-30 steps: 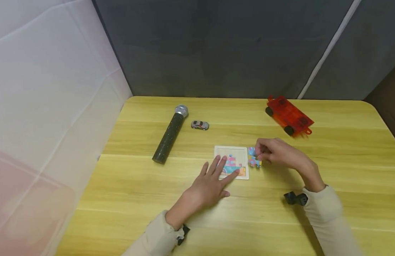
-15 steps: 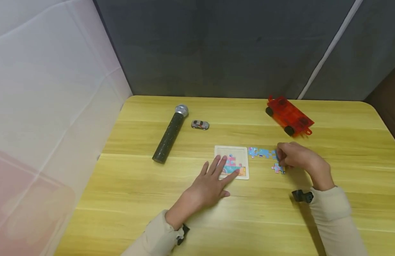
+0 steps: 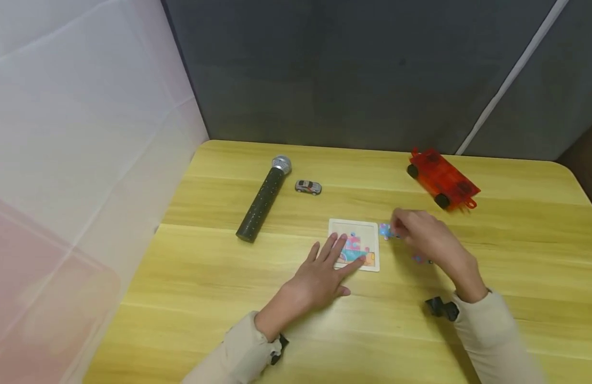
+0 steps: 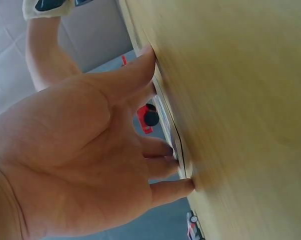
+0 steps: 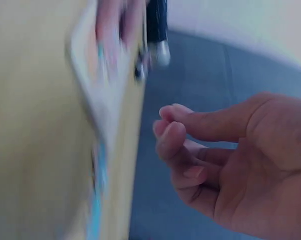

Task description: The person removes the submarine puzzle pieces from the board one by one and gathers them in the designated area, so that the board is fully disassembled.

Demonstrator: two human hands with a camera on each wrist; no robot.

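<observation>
My left hand [image 3: 320,280] lies with fingers spread over the near left part of a small jigsaw tray [image 3: 376,240], fingertips resting on it. Inside the tray, pink, teal and orange puzzle pieces [image 3: 353,244] fill part of the lower area; some are under my fingers. My right hand [image 3: 428,237] is over the table just right of the tray, fingers curled and thumb near the index fingertip. Nothing shows between them in the right wrist view. Blue puzzle pieces [image 3: 386,231] lie beside the tray, partly hidden by that hand; a pinkish piece [image 3: 421,259] shows below it.
A black microphone [image 3: 263,202] with a silver head lies left of the tray, beside a small toy car [image 3: 308,187]. At the back right sits a red toy wagon base [image 3: 445,178] with black wheels. A dark partition [image 3: 353,74] rises behind the wooden table.
My right hand moved right along the loose pieces, leaving them spread out, then came back left over the blue ones. My left hand stayed on the tray. The head view shifted slightly.
</observation>
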